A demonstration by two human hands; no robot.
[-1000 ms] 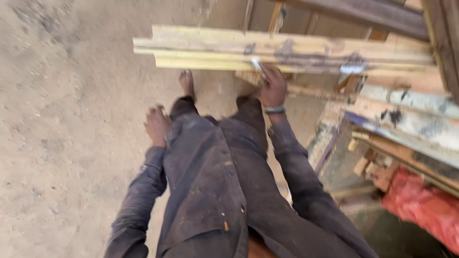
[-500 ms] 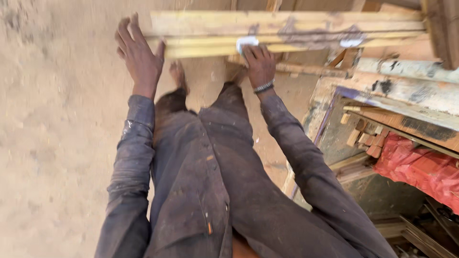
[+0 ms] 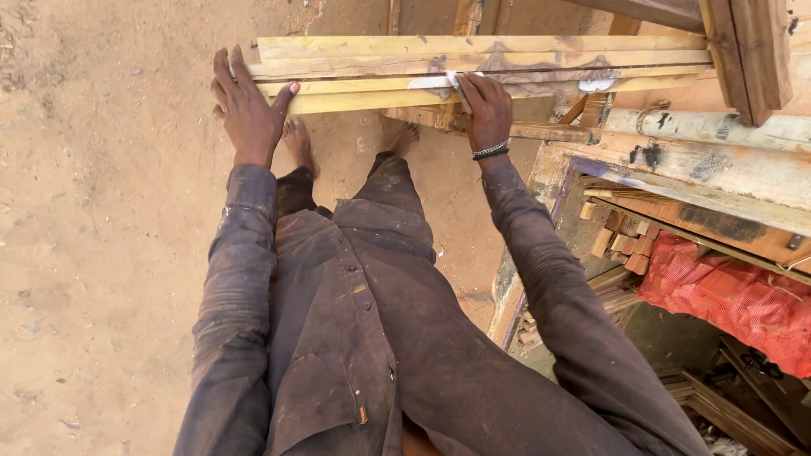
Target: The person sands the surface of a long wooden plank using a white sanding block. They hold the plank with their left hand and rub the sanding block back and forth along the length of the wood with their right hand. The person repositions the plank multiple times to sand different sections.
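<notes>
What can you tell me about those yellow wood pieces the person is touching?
The yellowish wooden planks are long, thin strips lying flat, side by side, running left to right, held up off the sandy ground. They look rough-sawn, with dark grey smears and a whitish patch near the middle. The left hand rests spread over their left end. The right hand presses a small whitish tool against the front strip. At the right they run under a darker wooden frame.

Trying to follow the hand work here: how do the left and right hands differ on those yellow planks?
The left hand lies open at the end of the yellow planks, fingers spread. The right hand sits farther along, pressing a pale flat tool against them, and wears a wrist bracelet; the left wears none. Both touch the planks.
</notes>
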